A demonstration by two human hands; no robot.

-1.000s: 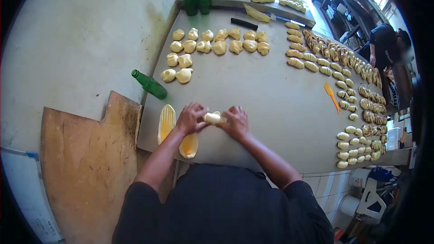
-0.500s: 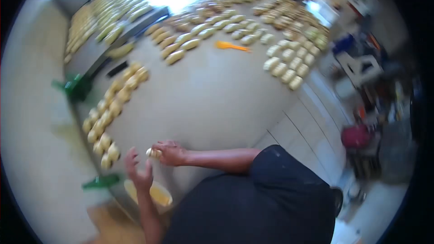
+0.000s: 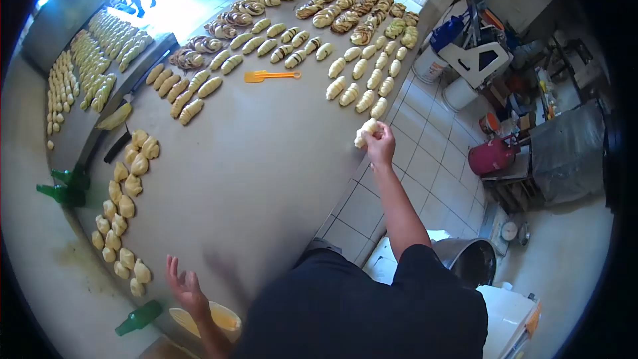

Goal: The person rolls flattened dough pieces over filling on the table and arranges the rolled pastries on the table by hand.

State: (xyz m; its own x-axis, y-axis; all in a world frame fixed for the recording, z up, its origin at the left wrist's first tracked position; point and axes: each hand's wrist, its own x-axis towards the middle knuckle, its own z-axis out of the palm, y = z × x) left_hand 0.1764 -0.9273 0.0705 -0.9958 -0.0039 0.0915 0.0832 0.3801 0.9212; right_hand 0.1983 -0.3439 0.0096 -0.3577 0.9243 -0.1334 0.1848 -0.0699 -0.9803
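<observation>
Between the fingers of my right hand is a rolled piece of dough, held near the table's right edge. Just beyond it lie rows of similar ridged dough rolls. My left hand is raised with its fingers apart and holds nothing. Beside it, near the table's front edge, stands a bowl with something yellow in it. To the left, a band of unshaped dough pieces runs along the table.
An orange spatula lies mid-table, before rows of shaped and twisted doughs. Green bottles lie along the left side. A raised shelf carries more dough. A red gas cylinder stands at the right.
My right hand has swung away from my left, forward and to the right, carrying the dough roll to the rows there. My left hand stays raised, fingers apart, and the view has shifted.
</observation>
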